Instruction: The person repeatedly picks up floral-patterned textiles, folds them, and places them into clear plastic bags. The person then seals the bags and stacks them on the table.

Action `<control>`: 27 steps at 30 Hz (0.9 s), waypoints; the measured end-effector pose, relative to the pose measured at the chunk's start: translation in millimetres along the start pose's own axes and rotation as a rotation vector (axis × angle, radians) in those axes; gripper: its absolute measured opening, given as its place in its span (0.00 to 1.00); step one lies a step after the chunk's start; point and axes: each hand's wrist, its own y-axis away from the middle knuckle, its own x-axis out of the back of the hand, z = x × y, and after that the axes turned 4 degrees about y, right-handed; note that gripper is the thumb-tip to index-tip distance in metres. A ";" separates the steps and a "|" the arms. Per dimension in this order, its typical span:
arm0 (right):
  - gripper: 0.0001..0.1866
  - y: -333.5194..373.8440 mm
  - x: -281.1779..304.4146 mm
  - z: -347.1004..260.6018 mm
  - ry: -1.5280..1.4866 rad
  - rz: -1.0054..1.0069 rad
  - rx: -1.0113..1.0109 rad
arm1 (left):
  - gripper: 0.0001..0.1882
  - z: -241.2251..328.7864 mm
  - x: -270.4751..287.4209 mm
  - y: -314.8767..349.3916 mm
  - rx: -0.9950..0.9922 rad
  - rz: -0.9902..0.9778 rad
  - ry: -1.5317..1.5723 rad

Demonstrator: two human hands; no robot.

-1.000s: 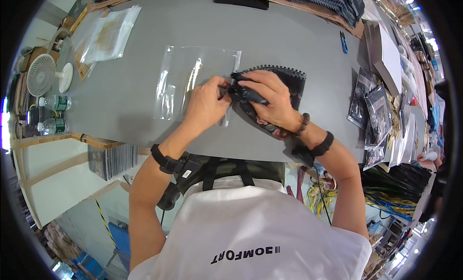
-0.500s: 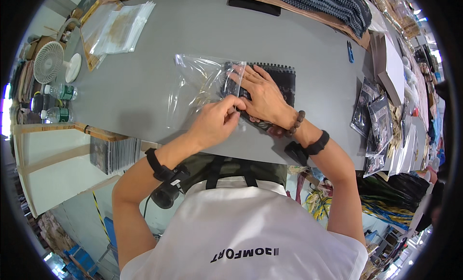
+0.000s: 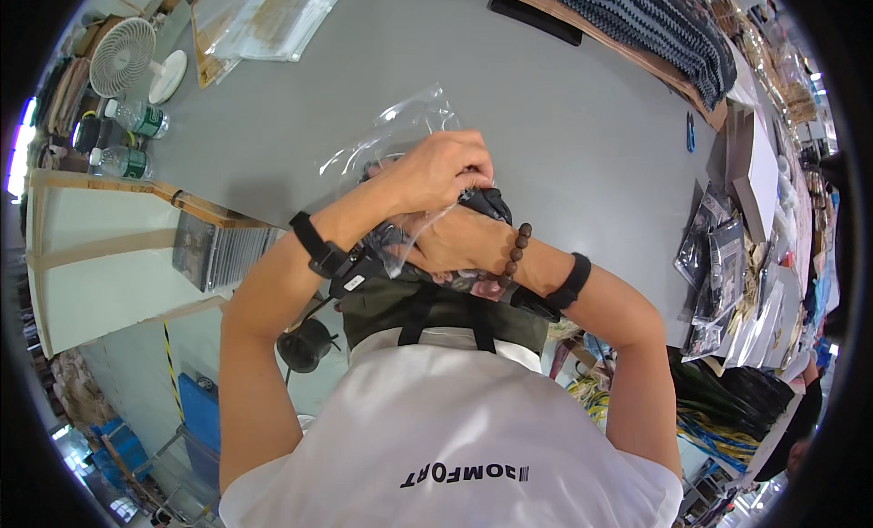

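Note:
A clear plastic bag [image 3: 364, 150] spreads over the table near its front edge. My left hand [image 3: 450, 171] is closed, pinching at the bag's mouth beside a dark bunched corner of a folded floral cloth. Below and crossing it, my right hand [image 3: 446, 240] reaches in under the plastic film with the folded floral cloth [image 3: 482, 285] in its grasp. The cloth is black with pink flowers, and part of it shows below my wrist. Plastic and my left forearm partly hide the right fingers and the rest of the cloth.
Flat clear bags [image 3: 273, 23] lie at the back left, near a white fan [image 3: 123, 57] and two water bottles [image 3: 123, 162]. Packaged dark items [image 3: 714, 255] and a white box [image 3: 750, 169] sit at the right. A blue cutter [image 3: 690, 132] and stacked dark fabric [image 3: 637, 23] lie farther back.
My right hand has gone from lying flat on the cloth to gripping it inside the bag. Bag and cloth have come nearer my body, and my left hand has risen across them.

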 end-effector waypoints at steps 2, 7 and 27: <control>0.38 -7.6 0.4 7.1 0.063 0.198 -0.092 | 0.08 12.7 2.9 14.8 0.006 0.253 0.057; 0.48 21.3 15.4 35.8 0.300 0.686 -0.254 | 0.14 35.9 15.5 76.5 0.475 0.382 -0.306; 0.50 -41.6 24.6 45.4 0.535 0.529 -0.293 | 0.22 2.1 25.1 51.3 0.325 0.331 -0.302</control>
